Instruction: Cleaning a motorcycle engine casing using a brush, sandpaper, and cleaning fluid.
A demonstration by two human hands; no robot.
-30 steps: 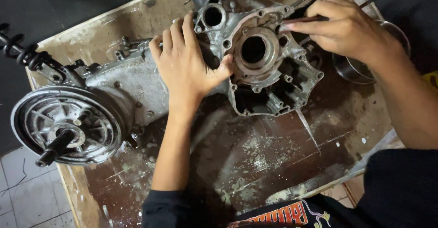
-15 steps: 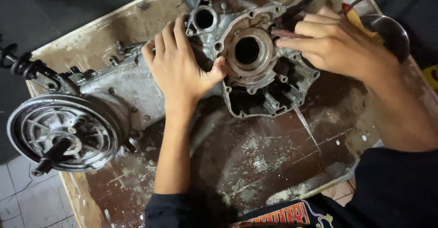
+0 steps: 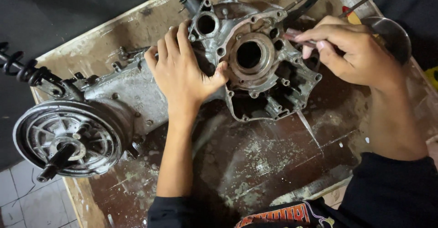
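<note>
Top view of a workstation. The stained, oil-darkened wooden bench [image 3: 255,164] carries every item and fills most of the scene; dark floor covering and pale tiles lie beyond its left edge. Across its upper half lies the grey cast-aluminium engine crankcase [image 3: 255,63], open side up, with a round bearing bore [image 3: 249,54] at its middle and a smaller round port [image 3: 206,24] toward the upper left. The casing's long arm runs down-left to the round, ribbed metal brake drum [image 3: 68,139], from whose hub a dark axle stub [image 3: 54,164] projects. A black coiled spring [image 3: 23,70] lies at the far left edge of the bench. A shallow round steel bowl [image 3: 392,34] sits at the upper right, partly hidden behind the wrist.

The person's left hand [image 3: 185,73] lies flat on the casing just left of the bore, fingers [image 3: 171,45] spread and extended, the thumb touching the bore's raised rim; it grips nothing. The right hand [image 3: 353,54] hovers over the casing's right edge, its fingers pinched narrowly around a thin metal tool [image 3: 299,37] whose tip points toward the bore's rim.
</note>
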